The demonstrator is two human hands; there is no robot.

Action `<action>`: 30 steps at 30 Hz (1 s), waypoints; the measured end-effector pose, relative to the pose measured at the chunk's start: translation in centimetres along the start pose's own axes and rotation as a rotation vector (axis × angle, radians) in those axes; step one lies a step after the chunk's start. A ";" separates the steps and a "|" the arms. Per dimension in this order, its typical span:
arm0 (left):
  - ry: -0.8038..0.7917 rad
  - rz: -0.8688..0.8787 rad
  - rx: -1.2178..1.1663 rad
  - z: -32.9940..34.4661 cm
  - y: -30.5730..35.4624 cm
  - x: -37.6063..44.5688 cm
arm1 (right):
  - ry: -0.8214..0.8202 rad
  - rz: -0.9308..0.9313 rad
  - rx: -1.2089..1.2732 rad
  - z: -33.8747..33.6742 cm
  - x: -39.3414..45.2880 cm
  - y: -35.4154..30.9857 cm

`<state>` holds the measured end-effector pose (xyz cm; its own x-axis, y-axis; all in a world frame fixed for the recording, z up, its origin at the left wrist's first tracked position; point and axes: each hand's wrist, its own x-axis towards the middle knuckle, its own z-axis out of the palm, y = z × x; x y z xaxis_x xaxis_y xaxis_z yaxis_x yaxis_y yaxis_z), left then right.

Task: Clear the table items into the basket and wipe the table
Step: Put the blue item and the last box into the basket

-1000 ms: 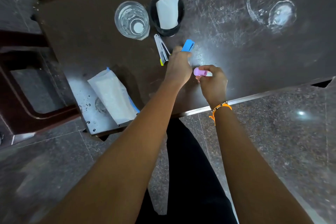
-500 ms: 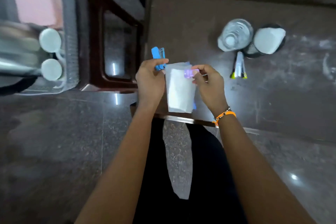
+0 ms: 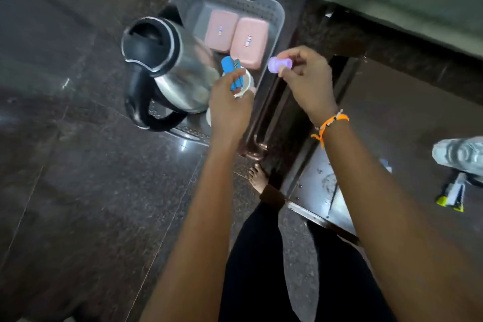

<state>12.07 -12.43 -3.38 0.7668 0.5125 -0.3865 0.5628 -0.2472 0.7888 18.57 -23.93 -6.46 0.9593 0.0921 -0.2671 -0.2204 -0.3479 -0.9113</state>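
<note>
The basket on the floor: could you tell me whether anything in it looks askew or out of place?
Yes: the steel kettle lies tilted in the grey basket, leaning out over its rim. The two pink boxes lie flat side by side.

Dim indoor light. Small bright glints sit on the polished floor and along the steel kettle. Motion blur softens the kettle, basket and glass. Wide-angle bending stretches the edges.
</note>
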 end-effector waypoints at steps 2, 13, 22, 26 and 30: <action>-0.047 -0.016 0.013 -0.7 0.0 2.0 | 0.042 -0.006 -0.028 1.6 2.9 -1.0; -0.166 0.067 0.059 -1.2 0.8 7.8 | 0.062 -0.021 -0.348 4.6 9.7 -3.6; -0.214 0.104 -0.052 -1.0 0.9 9.0 | -0.340 0.015 -0.047 4.5 9.0 -4.2; -0.180 0.145 0.032 -0.7 0.6 8.5 | -0.171 -0.012 -0.093 5.6 11.2 -4.8; -0.349 0.183 0.309 -0.2 -0.8 7.5 | -0.165 -0.140 -0.341 8.2 13.4 -5.6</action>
<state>17.32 -8.25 -6.78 0.8895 0.1455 -0.4332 0.4338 -0.5670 0.7003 31.23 -13.13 -7.51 0.9285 0.2997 -0.2195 0.0087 -0.6082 -0.7937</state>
